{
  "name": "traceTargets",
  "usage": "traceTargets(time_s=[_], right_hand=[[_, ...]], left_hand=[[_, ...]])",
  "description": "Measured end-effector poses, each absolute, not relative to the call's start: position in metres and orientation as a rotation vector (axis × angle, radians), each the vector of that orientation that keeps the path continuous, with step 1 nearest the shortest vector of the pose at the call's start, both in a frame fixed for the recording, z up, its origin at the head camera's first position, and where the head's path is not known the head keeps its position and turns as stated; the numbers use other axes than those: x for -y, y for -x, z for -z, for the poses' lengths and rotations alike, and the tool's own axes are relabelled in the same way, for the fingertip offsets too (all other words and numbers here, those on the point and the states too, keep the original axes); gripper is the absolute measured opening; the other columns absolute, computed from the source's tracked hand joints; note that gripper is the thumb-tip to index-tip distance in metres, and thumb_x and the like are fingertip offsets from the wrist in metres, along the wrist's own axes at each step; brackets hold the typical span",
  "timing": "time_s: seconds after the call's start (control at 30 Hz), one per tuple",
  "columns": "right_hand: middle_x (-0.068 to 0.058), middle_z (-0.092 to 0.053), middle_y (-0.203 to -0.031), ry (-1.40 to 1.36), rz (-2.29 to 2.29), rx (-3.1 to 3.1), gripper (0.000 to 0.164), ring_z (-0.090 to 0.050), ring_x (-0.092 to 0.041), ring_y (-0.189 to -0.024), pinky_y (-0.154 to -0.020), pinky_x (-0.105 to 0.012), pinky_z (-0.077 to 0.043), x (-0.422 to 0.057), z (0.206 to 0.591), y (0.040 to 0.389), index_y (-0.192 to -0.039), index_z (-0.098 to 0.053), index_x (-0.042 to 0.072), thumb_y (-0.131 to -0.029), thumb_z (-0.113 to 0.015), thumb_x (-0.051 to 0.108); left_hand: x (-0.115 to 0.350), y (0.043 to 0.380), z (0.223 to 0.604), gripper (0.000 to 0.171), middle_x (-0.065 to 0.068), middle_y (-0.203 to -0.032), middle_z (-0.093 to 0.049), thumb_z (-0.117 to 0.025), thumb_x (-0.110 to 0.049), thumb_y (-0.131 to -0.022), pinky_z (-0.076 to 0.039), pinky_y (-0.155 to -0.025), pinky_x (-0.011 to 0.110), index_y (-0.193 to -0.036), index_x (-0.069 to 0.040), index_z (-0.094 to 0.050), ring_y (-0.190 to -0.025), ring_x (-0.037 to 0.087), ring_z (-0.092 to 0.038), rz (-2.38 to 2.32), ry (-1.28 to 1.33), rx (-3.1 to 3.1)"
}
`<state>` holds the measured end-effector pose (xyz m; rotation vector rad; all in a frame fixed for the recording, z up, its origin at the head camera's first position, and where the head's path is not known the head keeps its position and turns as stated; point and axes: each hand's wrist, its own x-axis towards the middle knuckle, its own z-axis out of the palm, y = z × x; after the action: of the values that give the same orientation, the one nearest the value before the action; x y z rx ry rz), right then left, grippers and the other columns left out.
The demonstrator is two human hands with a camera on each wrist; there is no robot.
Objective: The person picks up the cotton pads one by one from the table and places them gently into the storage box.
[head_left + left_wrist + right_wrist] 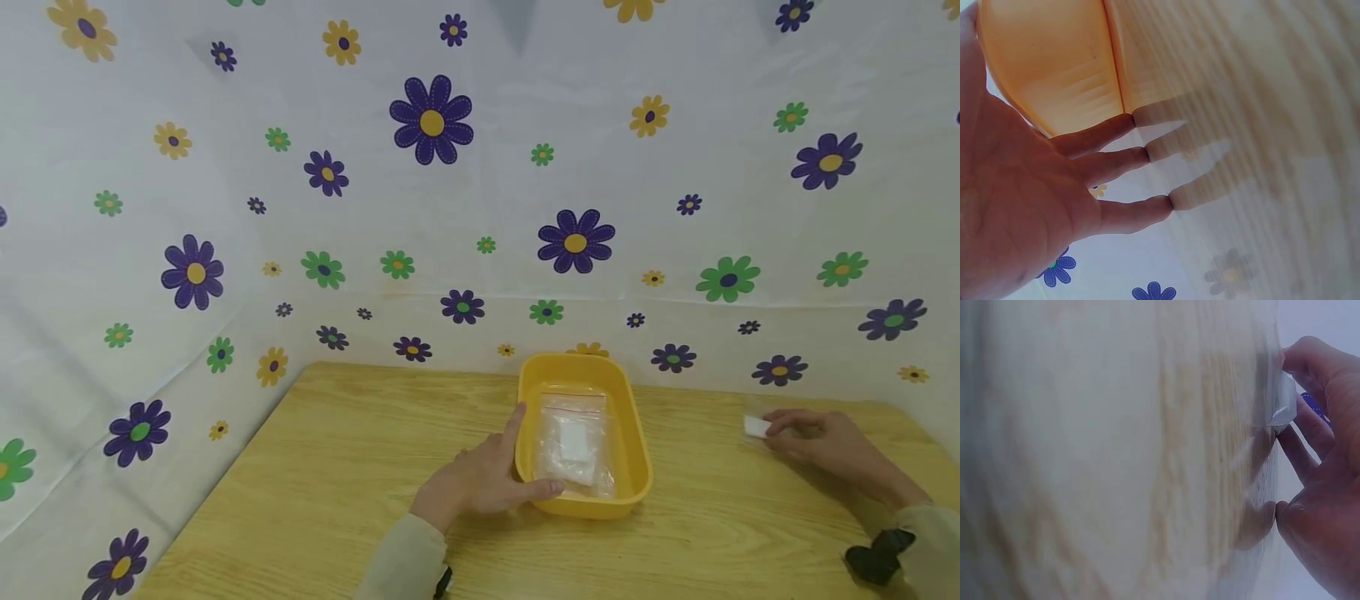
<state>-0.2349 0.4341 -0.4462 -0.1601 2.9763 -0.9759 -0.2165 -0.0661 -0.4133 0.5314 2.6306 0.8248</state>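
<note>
A yellow plastic tray (642, 450) stands right of my left hand (483, 479). That hand spans the tray's near left corner, its thumb lying over the near rim. Straight, spread fingers (1113, 164) come down beside the tray with their tips at the table. Inside the tray lie clear zip bags (551, 458) with red closure lines and a white block visible in them. Over at the right, my right hand (832, 450) pinches the edge of a small clear bag (1282, 403) with a white piece inside, low at the tabletop.
The wood-grain table (360, 467) carries the tray near its back edge. Behind and at the left hangs a white curtain (487, 192) printed with purple, yellow and green flowers. Black straps (881, 557) sit at the wrists.
</note>
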Motion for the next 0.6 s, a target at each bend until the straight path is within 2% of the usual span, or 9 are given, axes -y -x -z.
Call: traceTargets(time_s=[0.07, 0.13, 0.2, 0.27, 0.43, 0.6], right_hand=[[-0.026, -0.059, -0.143, 0.143, 0.995, -2.947, 0.043, -0.039, -0.057, -0.132, -0.102, -0.076, -0.032, -0.4331, 0.4453, 0.2342, -0.122, -0.070, 0.001, -0.097, -0.070, 0.036], [-0.040, -0.043, -0.149, 0.129, 1.019, -2.911, 0.053, -0.033, -0.061, -0.135, -0.102, -0.080, -0.027, -0.4323, 0.4440, 0.2336, -0.133, -0.064, -0.002, -0.098, -0.070, 0.038], [-0.043, -0.036, -0.151, 0.126, 1.001, -2.891, 0.060, -0.030, -0.065, -0.136, -0.101, -0.082, -0.025, -0.4321, 0.4429, 0.2337, -0.139, -0.058, -0.002, -0.098, -0.069, 0.040], [-0.043, -0.036, -0.152, 0.132, 0.953, -2.902, 0.059, -0.030, -0.065, -0.135, -0.099, -0.081, -0.028, -0.4317, 0.4423, 0.2342, -0.139, -0.059, -0.001, -0.098, -0.067, 0.043], [-0.039, -0.048, -0.144, 0.172, 0.876, -2.966, 0.045, -0.039, -0.061, -0.129, -0.096, -0.074, -0.035, -0.4316, 0.4436, 0.2364, -0.124, -0.071, 0.002, -0.101, -0.064, 0.039], [-0.038, -0.051, -0.141, 0.139, 0.912, -2.956, 0.042, -0.038, -0.061, -0.129, -0.098, -0.075, -0.033, -0.4313, 0.4444, 0.2369, -0.116, -0.074, 0.001, -0.101, -0.064, 0.038]], left_hand=[[0.0661, 0.2167, 0.4143, 0.121, 0.008, -0.166, -0.037, -0.062, -0.081, -0.081, -0.042, -0.114, 0.063, -0.165, -0.031, 0.009, -0.140, 0.035, -0.052, -0.824, -0.529, -2.631], [0.0663, 0.2172, 0.4152, 0.121, 0.009, -0.166, -0.037, -0.062, -0.081, -0.081, -0.042, -0.114, 0.063, -0.165, -0.031, 0.009, -0.141, 0.035, -0.051, -0.827, -0.530, -2.631], [0.0665, 0.2178, 0.4159, 0.121, 0.009, -0.166, -0.036, -0.063, -0.081, -0.081, -0.041, -0.114, 0.063, -0.165, -0.031, 0.009, -0.142, 0.035, -0.050, -0.834, -0.531, -2.630], [0.0665, 0.2183, 0.4167, 0.121, 0.009, -0.167, -0.035, -0.063, -0.081, -0.081, -0.041, -0.114, 0.063, -0.165, -0.031, 0.009, -0.143, 0.036, -0.049, -0.840, -0.531, -2.629], [0.0664, 0.2180, 0.4168, 0.120, 0.009, -0.167, -0.034, -0.062, -0.081, -0.081, -0.041, -0.115, 0.063, -0.165, -0.032, 0.009, -0.144, 0.035, -0.048, -0.838, -0.533, -2.626], [0.0665, 0.2165, 0.4159, 0.120, 0.009, -0.167, -0.035, -0.062, -0.081, -0.082, -0.040, -0.115, 0.063, -0.165, -0.032, 0.010, -0.144, 0.036, -0.048, -0.827, -0.532, -2.629]])
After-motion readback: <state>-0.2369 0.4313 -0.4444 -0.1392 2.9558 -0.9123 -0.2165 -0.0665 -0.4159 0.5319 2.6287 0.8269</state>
